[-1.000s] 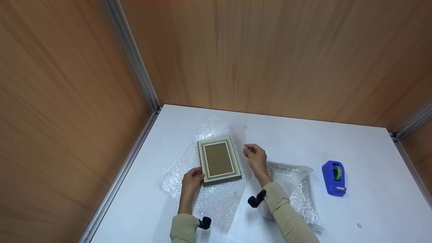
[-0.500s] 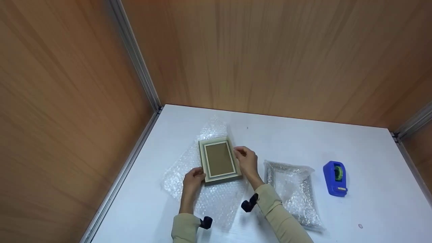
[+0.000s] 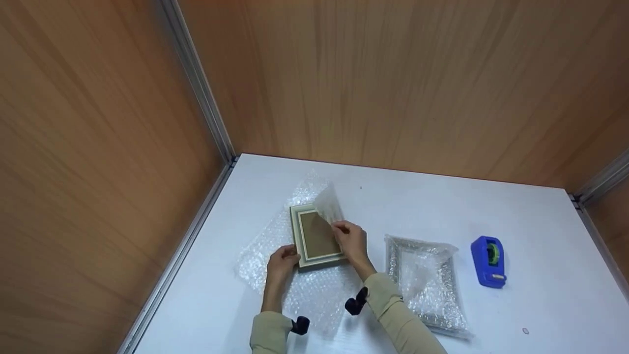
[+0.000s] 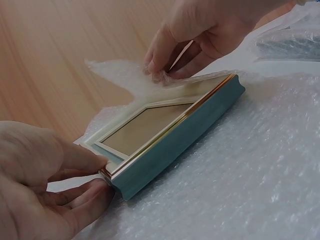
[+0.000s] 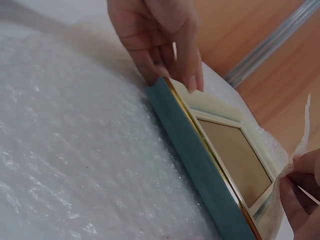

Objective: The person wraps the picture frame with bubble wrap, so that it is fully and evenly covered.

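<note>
A picture frame [image 3: 319, 236] with a cream face, brown centre and blue-green sides lies on a sheet of bubble wrap [image 3: 265, 250]. My left hand [image 3: 281, 265] pinches the frame's near left corner, thumb on top and fingers at the side, as the left wrist view shows. My right hand [image 3: 351, 241] pinches the edge of the wrap's right flap [image 3: 328, 201] and holds it folded up over the frame's right side. In the right wrist view the right fingers [image 5: 300, 195] grip the thin plastic close to the frame's face.
To the right lies another frame-shaped item [image 3: 425, 282] wrapped in bubble wrap. Farther right stands a blue tape dispenser [image 3: 488, 260] with a green roll. Wood-grain panels [image 3: 393, 88] wall the white table [image 3: 540, 236] at the back and sides.
My right hand has moved left, bringing the wrap's right flap up and over the frame's right side. My left hand stays at the frame's corner.
</note>
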`<state>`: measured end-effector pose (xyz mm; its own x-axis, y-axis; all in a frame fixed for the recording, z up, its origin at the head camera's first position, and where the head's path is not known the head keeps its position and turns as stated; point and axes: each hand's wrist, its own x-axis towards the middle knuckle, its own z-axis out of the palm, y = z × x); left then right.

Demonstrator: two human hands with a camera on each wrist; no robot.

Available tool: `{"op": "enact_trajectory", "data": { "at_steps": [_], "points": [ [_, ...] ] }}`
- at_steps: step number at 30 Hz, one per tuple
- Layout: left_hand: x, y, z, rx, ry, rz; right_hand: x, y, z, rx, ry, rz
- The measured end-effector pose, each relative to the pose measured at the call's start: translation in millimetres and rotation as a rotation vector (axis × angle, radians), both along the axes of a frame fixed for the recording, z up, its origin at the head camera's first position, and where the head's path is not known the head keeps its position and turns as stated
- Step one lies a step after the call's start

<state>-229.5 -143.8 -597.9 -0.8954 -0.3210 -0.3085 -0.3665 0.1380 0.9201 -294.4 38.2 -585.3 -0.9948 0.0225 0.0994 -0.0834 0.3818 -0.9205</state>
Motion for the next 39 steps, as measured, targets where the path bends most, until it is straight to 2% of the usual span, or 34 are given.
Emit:
{"op": "enact_trajectory", "data": {
  "at_steps": [4, 9, 15, 22, 28, 33, 36, 39],
  "points": [
    [-0.3, 0.1, -1.5, -0.004, 0.037, 0.006, 1.1, -2, -3.8, 0.023, 0.007, 0.016],
    [0.7, 0.3, -2.5, 0.03, 0.05, 0.013, 3.6, -5, -6.1, 0.062, 0.016, 0.024],
    [1.4, 0.5, -3.9, 0.058, 0.043, 0.012, 6.6, -10, -10.0, 0.148, 0.047, 0.014],
    [0.3, 1.1, -2.6, 0.036, 0.035, 0.015, 8.9, -14, -14.7, 0.223, 0.099, 0.0],
    [0.8, 2.2, -1.8, 0.038, 0.023, -0.004, 10.4, -15, -15.6, 0.299, 0.126, 0.021],
    [3.5, 0.7, 0.2, -0.022, 0.017, -0.028, 11.4, -16, -16.5, 0.364, 0.161, 0.052],
    [6.7, -3.4, 2.7, -0.127, 0.031, -0.032, 11.2, -16, -18.1, 0.413, 0.217, 0.063],
    [10.5, -11.3, 5.4, -0.251, 0.07, 0.01, 9.8, -16, -19.2, 0.444, 0.268, 0.066]
  ]
}}
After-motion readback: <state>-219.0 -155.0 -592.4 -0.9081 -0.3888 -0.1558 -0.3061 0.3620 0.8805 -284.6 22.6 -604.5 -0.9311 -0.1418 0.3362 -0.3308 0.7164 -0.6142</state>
